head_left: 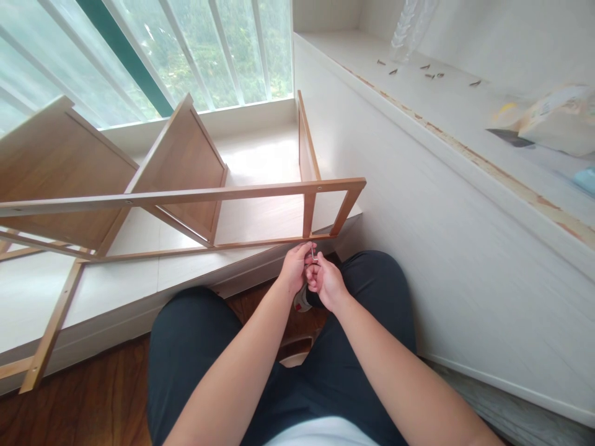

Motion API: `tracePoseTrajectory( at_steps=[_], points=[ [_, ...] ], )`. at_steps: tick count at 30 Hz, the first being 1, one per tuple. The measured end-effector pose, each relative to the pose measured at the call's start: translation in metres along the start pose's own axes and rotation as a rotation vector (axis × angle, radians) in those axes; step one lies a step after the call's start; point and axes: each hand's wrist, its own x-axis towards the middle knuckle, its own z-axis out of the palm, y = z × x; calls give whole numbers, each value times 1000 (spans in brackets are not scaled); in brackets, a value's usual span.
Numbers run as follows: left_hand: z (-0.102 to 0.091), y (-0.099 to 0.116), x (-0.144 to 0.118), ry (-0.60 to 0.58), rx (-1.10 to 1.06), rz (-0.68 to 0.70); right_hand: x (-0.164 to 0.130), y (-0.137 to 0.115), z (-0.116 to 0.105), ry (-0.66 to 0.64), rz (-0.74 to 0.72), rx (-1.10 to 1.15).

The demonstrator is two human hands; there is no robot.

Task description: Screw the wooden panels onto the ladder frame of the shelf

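Observation:
My left hand (296, 266) and my right hand (327, 282) meet just below the near rail of a wooden shelf frame (260, 191). Between their fingertips is a small, L-shaped metal hex key (313, 253). The right fingers are curled, with the thumb and forefinger pinching the key's lower part. Left fingertips close around its upper end; whether they also hold a screw is too small to tell. The frame lies on its side, with wooden shelf panels (186, 155) standing between its rails. A narrower end panel (307, 139) joins near the right end, just above my hands.
The frame rests on a white window ledge (260, 217). Several screws (430, 75) and a plastic bag (558, 121) lie on the white counter (465, 118) to the right. A loose wooden piece (53, 328) overhangs the ledge at left. My knees flank my hands.

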Motion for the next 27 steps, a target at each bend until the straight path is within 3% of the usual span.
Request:
tracePoseTrajectory(
  at_steps=[12, 21, 27],
  points=[
    [-5, 1, -2, -84, 66, 8, -4, 2, 7, 35, -183, -244],
    [-4, -2, 3, -38, 39, 0, 1, 6, 3, 74, -263, -392],
    [-5, -4, 6, -73, 42, 7, 4, 9, -2, 104, -358, -502]
  ],
)
